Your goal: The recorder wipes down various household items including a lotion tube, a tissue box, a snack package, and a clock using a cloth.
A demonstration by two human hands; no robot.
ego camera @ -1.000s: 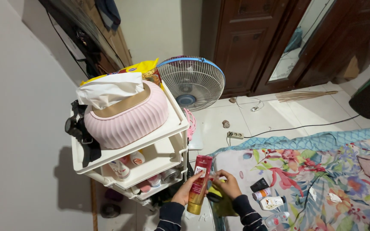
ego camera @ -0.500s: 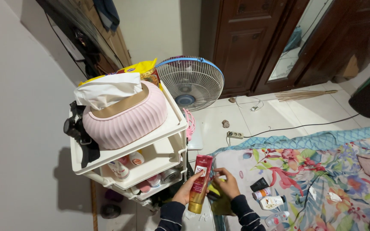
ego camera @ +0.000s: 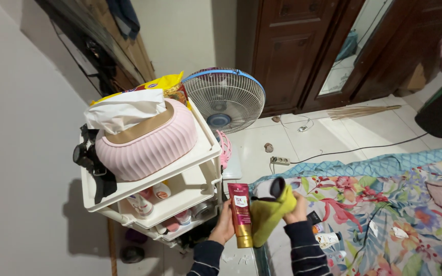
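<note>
Right, left hand (ego camera: pixel 224 225) has its grip clamped round a red-and-gold tube (ego camera: pixel 241 214), held upright w/ the gold cap end down, just in front of the white shelf rack (ego camera: pixel 200 153). Right hand (ego camera: pixel 296 207) is closed on a yellow-green cloth (ego camera: pixel 269 214), bunched up and pressed against the tube's right side. Looks like a wipe-down of the tube, judging by cloth-on-tube contact.

To do it well: keep the left grip low near the cap so the upper body stays free for the cloth; run the cloth along the tube's length rather than dabbing; turn the tube w/ the left fingers so the back gets covered too. Don't squeeze hard, the tube is soft and could give.

Pose: both forearms in dark striped sleeves come up from the bottom edge, elbows tucked, wrists angled toward each other, hands meeting between rack and bed. Left thumb side faces the rack; right hand sits a bit higher, knuckles up, cloth draping down below it.

Nearby: pink ribbed tissue box (ego camera: pixel 147 143) on the rack's top tier, a fan (ego camera: pixel 226 99) on the floor behind, floral bedsheet (ego camera: pixel 384 214) at right w/ small tubes lying on it.
</note>
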